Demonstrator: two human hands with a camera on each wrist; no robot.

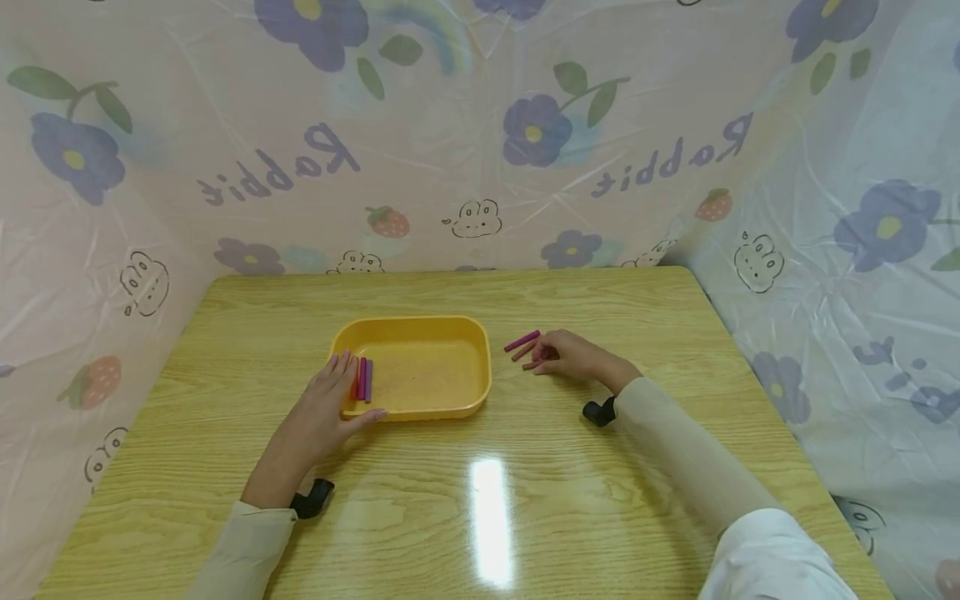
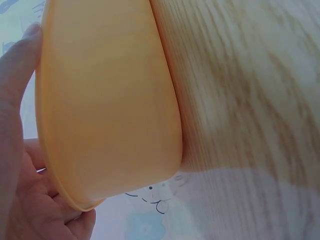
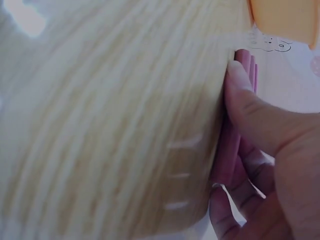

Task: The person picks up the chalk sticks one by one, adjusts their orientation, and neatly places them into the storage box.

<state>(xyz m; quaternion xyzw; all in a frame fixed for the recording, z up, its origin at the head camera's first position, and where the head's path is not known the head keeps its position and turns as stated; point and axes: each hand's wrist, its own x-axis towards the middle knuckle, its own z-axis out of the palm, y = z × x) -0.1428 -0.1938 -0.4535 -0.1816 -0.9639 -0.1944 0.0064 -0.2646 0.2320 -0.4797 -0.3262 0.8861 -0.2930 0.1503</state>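
Loose sticks (image 1: 523, 352): three on the wooden table (image 1: 405, 500), right of the yellow tray (image 1: 420, 375); seemingly what is left to do.
Tray sticks (image 1: 362, 379): at least three, side by side at the left end; likely the part done.
Right hand (image 1: 573, 357): thumb and fingers pinch the nearest loose stick (image 3: 227, 155).
Left hand (image 1: 318, 410): spread, resting on the tray's near-left rim.
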